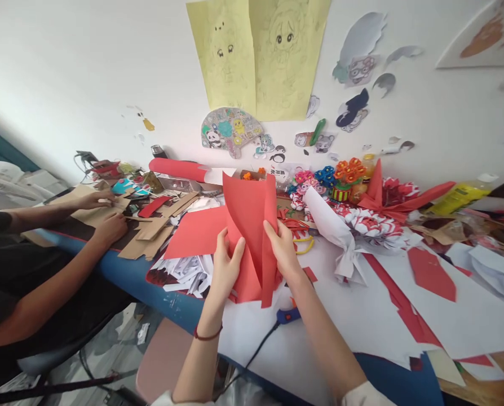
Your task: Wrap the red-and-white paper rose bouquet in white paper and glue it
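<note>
A folded sheet of red paper is held up in front of me, its sides bent inward so that a gap curves down its middle. My left hand pinches the left side, thumb in front and fingers behind. On the right side, my right hand grips the folded edge in the same way. Below the paper lies a blue glue gun with a black cord, partly hidden. Another red sheet rests flat to the left of my left hand, over white paper strips.
A co-worker's hands handle brown cardboard at the left. White-wrapped red-and-white paper flowers lie to the right, near red offcuts. Along the wall stand pipe-cleaner flowers and a yellow bottle. A pink stool is below.
</note>
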`<state>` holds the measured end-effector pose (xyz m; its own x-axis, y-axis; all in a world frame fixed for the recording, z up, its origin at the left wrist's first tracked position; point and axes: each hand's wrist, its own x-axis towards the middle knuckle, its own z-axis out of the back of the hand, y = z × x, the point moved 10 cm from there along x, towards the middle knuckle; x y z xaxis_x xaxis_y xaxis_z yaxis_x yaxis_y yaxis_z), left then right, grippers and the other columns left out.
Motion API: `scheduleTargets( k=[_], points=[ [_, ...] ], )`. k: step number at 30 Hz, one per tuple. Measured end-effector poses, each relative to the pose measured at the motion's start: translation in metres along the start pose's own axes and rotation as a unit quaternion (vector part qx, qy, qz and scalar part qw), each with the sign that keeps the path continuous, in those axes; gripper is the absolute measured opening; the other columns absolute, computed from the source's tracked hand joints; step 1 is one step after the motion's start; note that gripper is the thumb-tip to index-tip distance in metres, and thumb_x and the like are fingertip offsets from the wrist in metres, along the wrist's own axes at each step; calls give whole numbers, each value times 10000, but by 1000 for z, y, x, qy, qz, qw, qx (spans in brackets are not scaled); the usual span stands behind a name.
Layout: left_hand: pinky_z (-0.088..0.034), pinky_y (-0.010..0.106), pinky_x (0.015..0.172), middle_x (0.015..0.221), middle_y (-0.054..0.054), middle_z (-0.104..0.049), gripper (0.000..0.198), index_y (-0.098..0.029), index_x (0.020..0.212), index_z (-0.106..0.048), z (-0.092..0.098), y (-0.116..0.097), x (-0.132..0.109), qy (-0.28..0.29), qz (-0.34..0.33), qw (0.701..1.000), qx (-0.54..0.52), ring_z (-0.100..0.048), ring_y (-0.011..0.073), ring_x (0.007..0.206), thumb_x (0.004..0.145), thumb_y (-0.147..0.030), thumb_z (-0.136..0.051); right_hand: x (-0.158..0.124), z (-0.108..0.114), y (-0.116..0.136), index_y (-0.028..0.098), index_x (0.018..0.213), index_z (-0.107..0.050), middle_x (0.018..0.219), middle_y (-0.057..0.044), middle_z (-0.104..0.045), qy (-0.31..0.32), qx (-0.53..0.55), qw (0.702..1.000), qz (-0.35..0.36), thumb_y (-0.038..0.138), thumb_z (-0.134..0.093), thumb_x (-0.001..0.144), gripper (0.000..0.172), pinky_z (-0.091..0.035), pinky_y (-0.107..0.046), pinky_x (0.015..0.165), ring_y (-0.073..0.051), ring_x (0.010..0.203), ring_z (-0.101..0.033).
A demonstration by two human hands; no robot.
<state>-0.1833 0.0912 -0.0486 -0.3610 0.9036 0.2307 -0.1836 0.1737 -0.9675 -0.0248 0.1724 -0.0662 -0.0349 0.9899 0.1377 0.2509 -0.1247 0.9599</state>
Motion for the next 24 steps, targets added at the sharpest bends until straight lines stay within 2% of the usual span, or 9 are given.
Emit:
scheduleTargets(
  k=[3, 6, 9, 11, 13, 15, 17, 21, 24],
  points=[
    [-501, 384, 1000, 1325, 103, -602, 458, -230, 1301, -481, -7, -1, -20, 2, 12, 1000, 16, -601, 256, 1210, 920, -454, -601, -36, 15, 18, 202, 1203, -659, 1270, -88, -676, -31, -58, 998, 23, 495, -552, 926, 417, -472, -397, 1017, -275, 1179, -614],
    [-475, 390, 1041, 1423, 104, -524, 534, -266, 1389, -405, -19, 1, -57, 7, 29, 999, 26, -562, 261, 1269, 923, -438, -603, -85, 40, 28, 247, 1352, -576, 1366, -78, -621, -61, -107, 992, 19, 476, -525, 951, 465, -437, -397, 1072, -265, 1258, -569],
    [-467, 401, 1061, 1532, 98, -418, 597, -317, 1477, -285, -51, 5, -101, 73, 45, 996, 7, -511, 267, 1340, 953, -401, -558, -142, 91, 21, 265, 1432, -494, 1416, -81, -583, -137, -140, 980, -21, 480, -538, 943, 536, -420, -417, 1100, -270, 1300, -541],
    [-414, 419, 1121, 1559, 98, -389, 590, -305, 1495, -281, -84, 4, -131, 129, 24, 991, 36, -446, 271, 1401, 966, -358, -535, -179, 140, 16, 253, 1461, -456, 1439, -96, -562, -214, -176, 960, -45, 507, -552, 925, 601, -397, -437, 1121, -283, 1349, -496],
    [-394, 431, 1141, 1554, 109, -401, 578, -283, 1518, -279, -129, 0, -157, 208, 2, 977, 51, -433, 278, 1412, 982, -320, -491, -210, 195, 21, 235, 1476, -433, 1474, -118, -522, -305, -223, 925, -44, 542, -564, 902, 665, -367, -468, 1136, -308, 1378, -460],
    [-452, 416, 1083, 1518, 132, -445, 562, -269, 1535, -281, -179, -6, -179, 281, -28, 957, 74, -513, 289, 1343, 995, -296, -434, -229, 243, 32, 240, 1488, -412, 1508, -132, -477, -371, -251, 894, -25, 548, -566, 895, 686, -393, -486, 1103, -323, 1358, -477],
    [-540, 387, 918, 1416, 170, -528, 565, -256, 1552, -271, -228, -9, -195, 335, -60, 932, 126, -665, 289, 1121, 998, -261, -383, -235, 282, 40, 257, 1490, -401, 1441, -144, -540, -403, -270, 874, -13, 535, -549, 906, 664, -466, -487, 1004, -323, 1236, -583],
    [-537, 324, 612, 1182, 180, -616, 587, -199, 1562, -253, -297, 1, -209, 359, -128, 868, 318, -706, 219, 687, 984, -181, -350, -218, 332, 39, 189, 1469, -425, 1212, -186, -664, -396, -367, 841, -25, 516, -477, 938, 626, -491, -533, 908, -347, 1076, -646],
    [-553, 342, 639, 1188, 194, -616, 593, -169, 1545, -297, -320, 12, -212, 339, -196, 820, 418, -707, 243, 765, 959, -120, -373, -206, 350, 27, 143, 1448, -452, 1279, -214, -610, -388, -417, 822, -6, 466, -432, 961, 584, -455, -564, 991, -349, 1200, -577]
  ],
)
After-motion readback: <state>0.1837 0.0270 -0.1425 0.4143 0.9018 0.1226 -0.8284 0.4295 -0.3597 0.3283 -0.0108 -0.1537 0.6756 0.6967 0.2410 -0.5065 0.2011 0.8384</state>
